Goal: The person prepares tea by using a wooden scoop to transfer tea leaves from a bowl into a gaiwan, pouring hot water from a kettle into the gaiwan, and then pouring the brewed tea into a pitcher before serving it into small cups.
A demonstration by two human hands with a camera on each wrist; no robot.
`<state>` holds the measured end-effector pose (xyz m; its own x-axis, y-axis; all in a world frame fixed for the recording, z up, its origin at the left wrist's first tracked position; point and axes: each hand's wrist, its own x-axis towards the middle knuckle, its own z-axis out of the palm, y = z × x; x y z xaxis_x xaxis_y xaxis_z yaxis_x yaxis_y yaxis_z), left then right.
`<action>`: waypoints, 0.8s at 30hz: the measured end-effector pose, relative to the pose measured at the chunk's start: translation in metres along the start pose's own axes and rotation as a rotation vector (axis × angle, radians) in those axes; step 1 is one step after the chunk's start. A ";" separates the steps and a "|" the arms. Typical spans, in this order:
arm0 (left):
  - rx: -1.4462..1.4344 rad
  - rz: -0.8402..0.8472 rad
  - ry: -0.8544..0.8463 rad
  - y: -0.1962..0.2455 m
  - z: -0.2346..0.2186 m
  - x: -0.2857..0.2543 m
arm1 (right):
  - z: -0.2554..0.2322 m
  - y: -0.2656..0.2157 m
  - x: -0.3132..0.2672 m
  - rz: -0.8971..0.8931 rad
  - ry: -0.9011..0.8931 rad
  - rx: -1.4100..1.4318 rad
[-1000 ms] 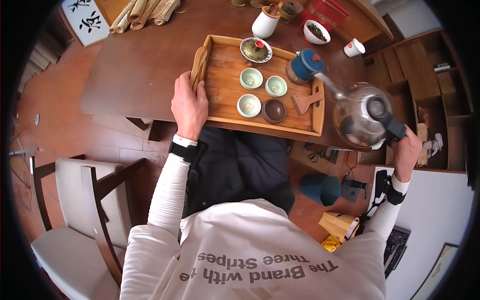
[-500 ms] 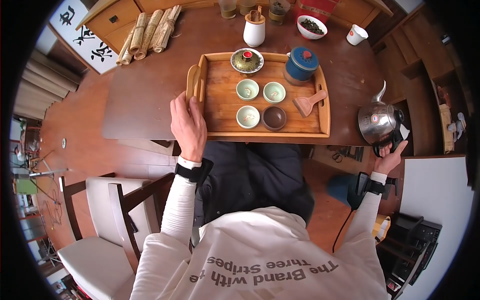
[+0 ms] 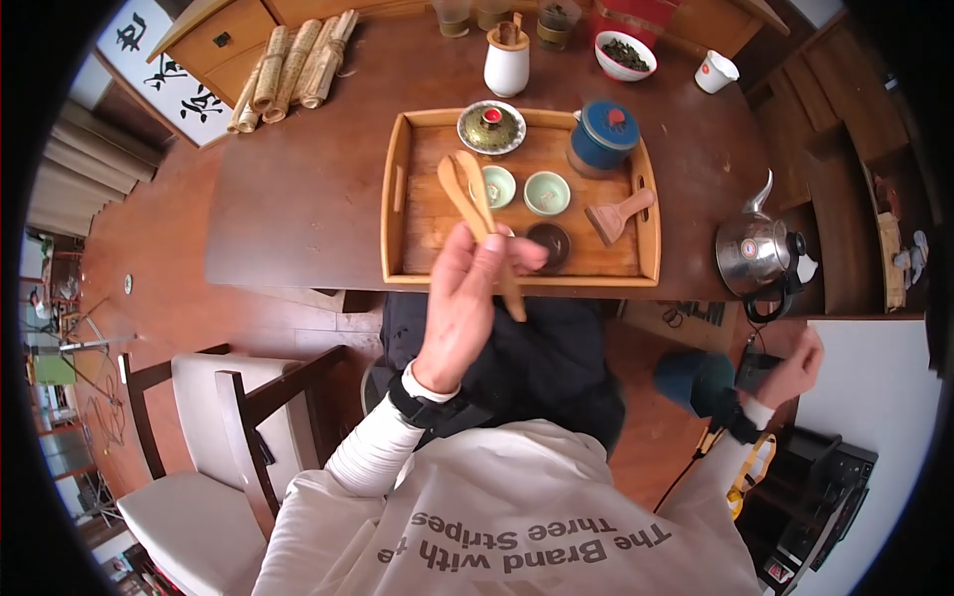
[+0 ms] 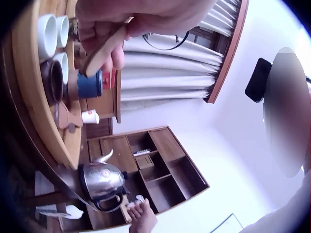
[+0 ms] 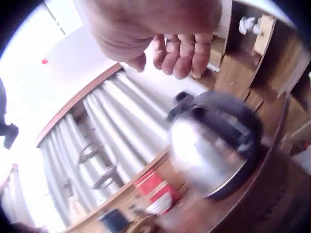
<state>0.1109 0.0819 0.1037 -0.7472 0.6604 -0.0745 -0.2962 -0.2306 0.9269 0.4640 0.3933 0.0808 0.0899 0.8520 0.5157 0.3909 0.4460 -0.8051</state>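
Note:
The left hand pinches wooden tongs over the front of the wooden tray; their far ends overlap a pale green cup in the head view. Another green cup and a dark cup are beside it, the dark one partly behind the fingers. A lidded bowl, a blue pot and a wooden scraper-like piece also lie on the tray. The right hand holds nothing, its fingers loosely bent, near the handle of the steel kettle at the table's right end.
Behind the tray stand a white holder with wooden tools, a bowl of leaves and a paper cup. Bamboo rolls lie at the back left. A chair is left of the person, a bin below the table.
The left hand has lifted the tongs from the tray's left edge and moved right over the front of the tray. The right hand has let go of the kettle and drawn back from it.

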 end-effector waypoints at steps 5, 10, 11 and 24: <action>-0.183 -0.015 -0.293 -0.018 0.044 -0.002 | 0.073 -0.141 -0.120 0.184 -0.763 0.380; -0.157 -0.062 -0.240 -0.032 0.051 -0.019 | 0.120 -0.173 -0.155 0.142 -1.045 0.539; -0.032 -0.010 -0.206 -0.034 0.048 -0.021 | 0.124 -0.175 -0.157 0.133 -1.053 0.542; 0.399 0.082 0.017 -0.034 0.034 -0.031 | 0.128 -0.171 -0.169 0.129 -1.202 0.463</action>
<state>0.1640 0.0938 0.0865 -0.7693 0.6389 0.0023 0.0158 0.0155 0.9998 0.2646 0.2082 0.0933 -0.8663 0.4982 0.0369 0.0674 0.1897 -0.9795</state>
